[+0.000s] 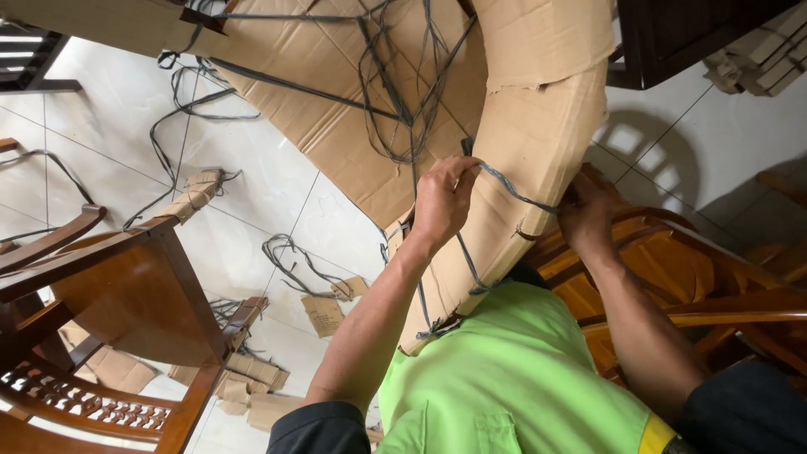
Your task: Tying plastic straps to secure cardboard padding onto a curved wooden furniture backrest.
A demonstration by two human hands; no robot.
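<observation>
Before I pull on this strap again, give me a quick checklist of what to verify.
1. Left hand has a grip on the grey strap: ok, fingers pinch it at the cardboard's edge.
2. Right hand steadies the cardboard wrapping: ok, it presses on the far side, though its fingers are partly hidden.
3. Strap is free between the hands: cannot tell, it runs taut toward the right hand and its end is hidden.
4. Other straps are off: not ok, several grey loops still cross the cardboard.
5. Floor underfoot: not ok, loose straps and cardboard scraps lie on the tiles.
</observation>
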